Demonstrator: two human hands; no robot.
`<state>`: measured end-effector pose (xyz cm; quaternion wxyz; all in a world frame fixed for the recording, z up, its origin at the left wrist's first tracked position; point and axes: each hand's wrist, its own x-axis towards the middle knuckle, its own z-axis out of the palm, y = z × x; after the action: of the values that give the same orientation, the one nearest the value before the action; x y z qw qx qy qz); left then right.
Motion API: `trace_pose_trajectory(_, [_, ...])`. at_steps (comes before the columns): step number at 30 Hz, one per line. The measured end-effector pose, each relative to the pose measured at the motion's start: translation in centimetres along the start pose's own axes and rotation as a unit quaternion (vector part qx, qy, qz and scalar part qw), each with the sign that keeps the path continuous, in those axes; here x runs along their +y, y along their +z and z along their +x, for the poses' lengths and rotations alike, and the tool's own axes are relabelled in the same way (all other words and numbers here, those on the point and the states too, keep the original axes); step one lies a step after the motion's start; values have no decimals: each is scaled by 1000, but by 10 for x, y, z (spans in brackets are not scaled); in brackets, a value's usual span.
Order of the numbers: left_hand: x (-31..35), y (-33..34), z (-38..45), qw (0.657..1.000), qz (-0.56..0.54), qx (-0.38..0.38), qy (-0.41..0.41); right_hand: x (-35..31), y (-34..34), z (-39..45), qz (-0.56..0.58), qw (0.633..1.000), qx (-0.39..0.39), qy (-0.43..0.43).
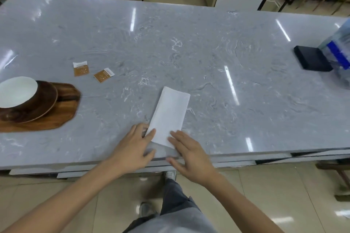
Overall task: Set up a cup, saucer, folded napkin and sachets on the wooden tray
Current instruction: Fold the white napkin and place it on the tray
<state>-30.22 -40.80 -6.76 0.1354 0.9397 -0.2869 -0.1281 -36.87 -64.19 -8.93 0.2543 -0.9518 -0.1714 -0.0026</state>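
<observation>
Pressing napkin [169, 117], flat open hands [132, 147]

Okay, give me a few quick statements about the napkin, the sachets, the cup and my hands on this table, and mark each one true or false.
1. The white napkin lies on the marble table, not on the wooden tray. True.
2. Both sachets sit on the tray. False: they lie on the table beyond it.
3. The cup stands on a brown saucer on the tray. True.
4. The right hand lifts a sachet. False: it rests at the napkin's near end, as does the left hand.
</observation>
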Motion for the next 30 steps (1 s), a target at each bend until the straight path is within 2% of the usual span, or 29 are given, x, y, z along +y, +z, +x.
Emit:
trace_pose_trajectory(2, [11,3,-11,1000,6,2,8,3,5,-20,-21,1000,1,-11])
trace_pose_trajectory(5, [25,10,-29,999,-8,16,35,10,6,-32,11,998,61,-8])
trace_pose_trajectory(7, [31,16,-38,997,-19,52,56,11,2,-32,39,996,82,-13])
trace_pose_trajectory(11, [34,27,-44,991,-43,118,43,4,-10,-33,62,995,74,-19])
trace_pose_trajectory(17, [28,34,-50,977,-144,143,69,-10,-21,-48,135,987,85,-18])
trace_pose_trajectory(22, [26,26,-42,967,-170,160,102,-12,-31,-49,220,970,101,5])
trace_pose_trajectory(24, [26,24,-38,959,-215,164,90,-3,-32,-47,237,968,79,35])
trace_pose_trajectory(27, [24,25,-36,949,-286,135,19,14,-28,-43,202,976,38,70])
trace_pose_trajectory(30, [23,26,-34,942,-314,119,-13,22,-25,-39,203,973,35,105])
